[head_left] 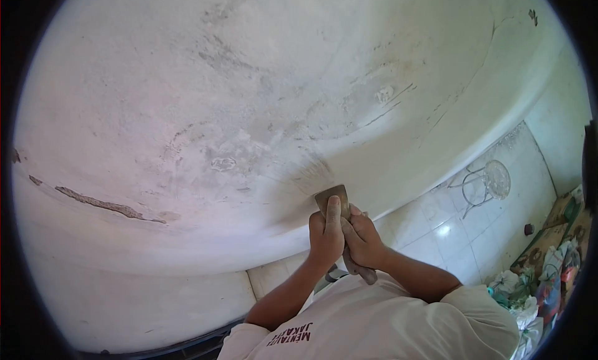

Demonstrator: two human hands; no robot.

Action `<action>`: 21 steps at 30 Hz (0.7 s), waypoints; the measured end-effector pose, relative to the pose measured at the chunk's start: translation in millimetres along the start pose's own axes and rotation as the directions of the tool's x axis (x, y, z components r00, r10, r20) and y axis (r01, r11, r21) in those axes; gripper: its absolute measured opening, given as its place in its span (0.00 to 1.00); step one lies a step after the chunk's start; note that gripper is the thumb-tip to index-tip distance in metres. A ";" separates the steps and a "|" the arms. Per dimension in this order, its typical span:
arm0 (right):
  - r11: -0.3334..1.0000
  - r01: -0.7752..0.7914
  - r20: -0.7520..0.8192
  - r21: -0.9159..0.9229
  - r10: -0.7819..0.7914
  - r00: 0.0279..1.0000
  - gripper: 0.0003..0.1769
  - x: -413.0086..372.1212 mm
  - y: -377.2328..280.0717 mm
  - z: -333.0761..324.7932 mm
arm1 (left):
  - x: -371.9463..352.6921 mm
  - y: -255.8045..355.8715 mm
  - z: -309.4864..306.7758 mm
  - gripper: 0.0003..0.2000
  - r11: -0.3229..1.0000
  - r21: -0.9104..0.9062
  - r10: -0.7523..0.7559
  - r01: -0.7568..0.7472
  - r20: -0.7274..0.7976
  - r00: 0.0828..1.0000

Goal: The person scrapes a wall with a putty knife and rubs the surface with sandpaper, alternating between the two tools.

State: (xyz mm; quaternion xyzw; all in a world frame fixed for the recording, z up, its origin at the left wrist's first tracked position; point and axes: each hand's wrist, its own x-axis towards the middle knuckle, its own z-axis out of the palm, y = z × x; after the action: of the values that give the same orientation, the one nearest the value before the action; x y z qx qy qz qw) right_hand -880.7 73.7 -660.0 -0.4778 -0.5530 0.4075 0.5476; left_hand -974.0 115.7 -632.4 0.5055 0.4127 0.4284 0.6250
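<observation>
A scraper [333, 192] with a broad flat metal blade is pressed against the large curved white surface [268, 98]. My left hand [326, 233] is closed round the scraper, one finger lying along its blade. On the other side my right hand [362, 236] grips the same tool. The handle end [367, 275] sticks out below both hands. Fresh-looking scrape marks lie just above the blade. Grey patches, thin cracks and a long chipped gap [109, 206] at the left mark the white surface.
A round-topped stool [496, 180] with metal legs stands on the white tiled floor [436, 229] at the right. Plastic bags [526, 310] and patterned cardboard lie at the lower right. A small dark object [529, 229] sits near them.
</observation>
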 end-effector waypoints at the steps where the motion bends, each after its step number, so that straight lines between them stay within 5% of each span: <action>1: 1.000 0.004 0.012 -0.004 -0.004 1.000 0.12 -1.5 4.0 1.0 | -0.1 1.0 -2.5 0.25 1.000 -0.013 -0.020 0.020 0.023 1.000; 11: 0.989 0.053 -0.049 -0.140 -0.060 0.997 0.14 -1.7 -2.6 -2.2 | 2.6 1.5 0.0 0.26 0.999 -0.025 -0.019 0.020 0.056 0.998; 15: 0.977 0.126 0.017 -0.175 -0.124 0.992 0.14 10.6 -15.2 -6.3 | 4.8 21.4 1.9 0.26 0.987 -0.125 0.104 -0.098 0.045 0.994; 18: 0.991 0.106 -0.003 -0.081 -0.107 0.994 0.12 15.4 -14.0 -3.1 | 1.6 33.4 2.6 0.25 0.988 0.117 0.092 -0.096 0.040 0.995; 21: 0.993 0.114 -0.103 -0.042 -0.118 0.988 0.12 7.4 -25.9 5.7 | 8.5 7.9 -3.2 0.23 0.952 0.217 0.234 -0.214 -0.072 0.970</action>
State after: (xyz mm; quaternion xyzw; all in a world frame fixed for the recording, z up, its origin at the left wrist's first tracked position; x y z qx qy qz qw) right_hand -888.1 75.9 -633.5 -0.4754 -0.5573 0.3391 0.5902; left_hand -975.6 125.7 -625.7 0.5901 0.4250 0.4752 0.4954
